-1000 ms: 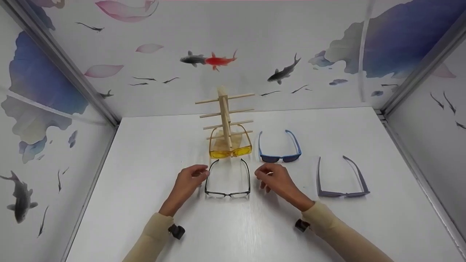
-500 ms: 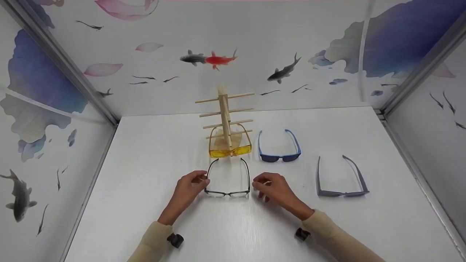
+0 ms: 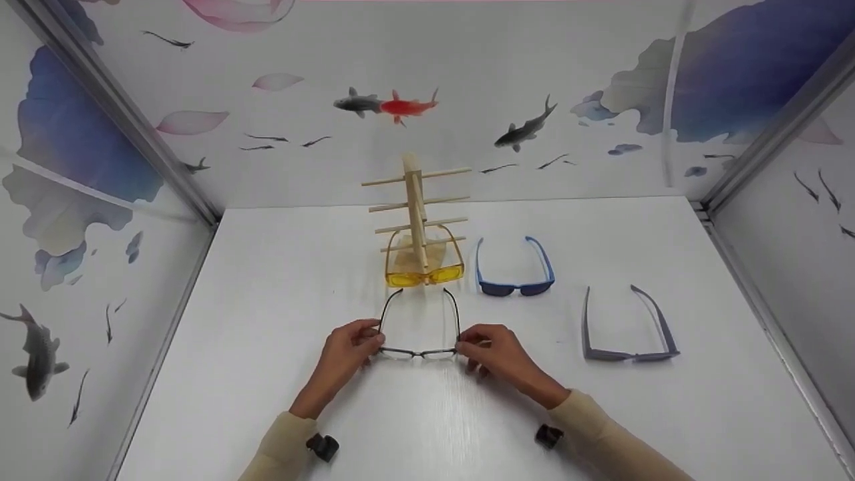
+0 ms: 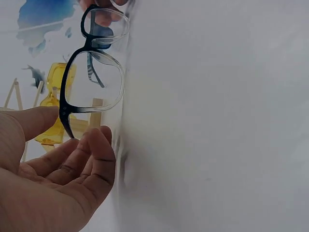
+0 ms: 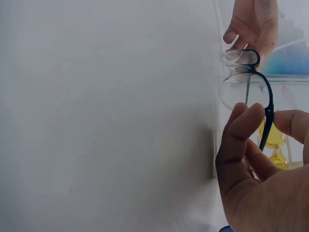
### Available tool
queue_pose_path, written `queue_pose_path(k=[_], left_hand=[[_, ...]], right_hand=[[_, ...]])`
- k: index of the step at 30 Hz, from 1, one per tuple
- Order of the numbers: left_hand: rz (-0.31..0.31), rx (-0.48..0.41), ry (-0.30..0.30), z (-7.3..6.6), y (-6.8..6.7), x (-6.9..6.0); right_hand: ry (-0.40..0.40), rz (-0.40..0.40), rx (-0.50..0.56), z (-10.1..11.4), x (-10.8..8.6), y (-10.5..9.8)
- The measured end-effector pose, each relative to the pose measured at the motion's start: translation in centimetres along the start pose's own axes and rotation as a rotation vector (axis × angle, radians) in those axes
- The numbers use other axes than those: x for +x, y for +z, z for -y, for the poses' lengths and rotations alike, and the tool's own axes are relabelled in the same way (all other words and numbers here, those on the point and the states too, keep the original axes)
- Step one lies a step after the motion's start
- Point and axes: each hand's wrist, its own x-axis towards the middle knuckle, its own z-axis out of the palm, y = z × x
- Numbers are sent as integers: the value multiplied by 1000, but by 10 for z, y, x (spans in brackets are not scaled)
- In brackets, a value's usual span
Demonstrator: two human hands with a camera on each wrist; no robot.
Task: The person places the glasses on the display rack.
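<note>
A pair of eyeglasses with dark upper rims and clear lower rims stands on the white table, temples unfolded and pointing away. My left hand pinches the left hinge corner, thumb on the near side and fingers curled around the temple. At the opposite hinge, my right hand pinches the frame between thumb and fingers. Both lenses show between the hands in the left wrist view. Part of each temple is hidden by the fingers.
Behind the eyeglasses stands a wooden display rack with several crossbars. Yellow glasses lie at its base. Blue sunglasses and grey-purple glasses rest to the right. Printed walls enclose the table.
Both hands have come nearer to me along the temples, and the right hand has moved in leftward. Both now grip the eyeglasses at the hinges. The other glasses have stayed put.
</note>
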Motion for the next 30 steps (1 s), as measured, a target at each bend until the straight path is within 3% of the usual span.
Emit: queue_pose_path(k=[12, 30], left_hand=[[-15, -10, -36, -2, 1, -2], [44, -47, -67, -17, 3, -26]], right_hand=[[-15, 22, 78, 1, -1, 3], [7, 64, 141, 10, -23, 1]])
